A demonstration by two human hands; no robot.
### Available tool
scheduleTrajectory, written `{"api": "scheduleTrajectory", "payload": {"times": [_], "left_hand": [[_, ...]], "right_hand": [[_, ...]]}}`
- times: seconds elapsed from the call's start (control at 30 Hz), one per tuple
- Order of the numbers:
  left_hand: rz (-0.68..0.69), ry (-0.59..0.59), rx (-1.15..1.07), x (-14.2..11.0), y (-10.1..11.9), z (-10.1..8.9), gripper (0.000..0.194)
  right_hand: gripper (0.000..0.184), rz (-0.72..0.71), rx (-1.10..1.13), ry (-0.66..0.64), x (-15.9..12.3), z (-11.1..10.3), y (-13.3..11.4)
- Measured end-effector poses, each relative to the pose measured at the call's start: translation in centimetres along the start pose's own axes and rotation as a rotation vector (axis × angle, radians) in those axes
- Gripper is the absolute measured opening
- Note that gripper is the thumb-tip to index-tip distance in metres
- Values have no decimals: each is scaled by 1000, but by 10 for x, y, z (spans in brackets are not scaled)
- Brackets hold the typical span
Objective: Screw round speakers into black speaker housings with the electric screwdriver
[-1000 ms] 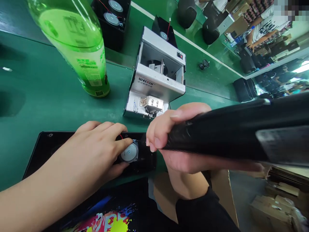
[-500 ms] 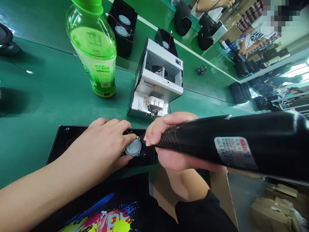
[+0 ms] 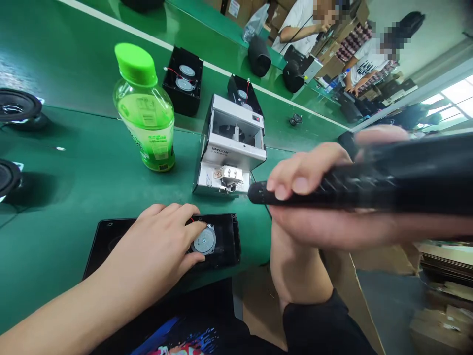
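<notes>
My left hand (image 3: 158, 246) rests on a black speaker panel (image 3: 225, 236) at the table's near edge, thumb and forefinger pinching the round silver speaker driver (image 3: 204, 240) set in it. My right hand (image 3: 314, 197) is wrapped round a long black electric screwdriver (image 3: 369, 180), held level above the table. Its tip points left toward the front of a white screw feeder box (image 3: 232, 148), clear of the panel.
A green drink bottle (image 3: 146, 111) stands left of the feeder. Black speaker boxes (image 3: 183, 81) sit on the belt behind it. Loose speaker cones (image 3: 18, 106) lie at far left. Other people work at the far end. Cardboard boxes (image 3: 436, 320) are on the floor at right.
My right hand lifted the screwdriver off the panel and moved it up and right, toward the feeder. My left hand stayed on the driver. The camera tilted up.
</notes>
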State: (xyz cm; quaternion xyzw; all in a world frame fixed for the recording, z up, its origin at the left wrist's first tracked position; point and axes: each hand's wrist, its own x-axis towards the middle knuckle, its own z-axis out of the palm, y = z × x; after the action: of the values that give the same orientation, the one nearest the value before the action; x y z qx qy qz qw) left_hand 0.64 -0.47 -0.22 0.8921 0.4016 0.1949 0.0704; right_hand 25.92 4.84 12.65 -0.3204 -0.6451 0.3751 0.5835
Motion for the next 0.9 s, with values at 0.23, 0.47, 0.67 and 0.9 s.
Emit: {"api": "scheduleTrajectory", "payload": {"times": [0.23,0.47,0.67,0.9], "left_hand": [[-33,30,-12,1,4,-2,48],[-67,-91,-15,3,3,-4,48],[-47,-126,-16,4,1,-7,46],[-49,-124,-14,4,0,-7,39]], "right_hand": [[90,-38,55,150,38,41,33],[85,119,188,211,27,34,15],[27,206,68,56,-40,-4,-45],[43,238,106,67,-93,15,-26]]}}
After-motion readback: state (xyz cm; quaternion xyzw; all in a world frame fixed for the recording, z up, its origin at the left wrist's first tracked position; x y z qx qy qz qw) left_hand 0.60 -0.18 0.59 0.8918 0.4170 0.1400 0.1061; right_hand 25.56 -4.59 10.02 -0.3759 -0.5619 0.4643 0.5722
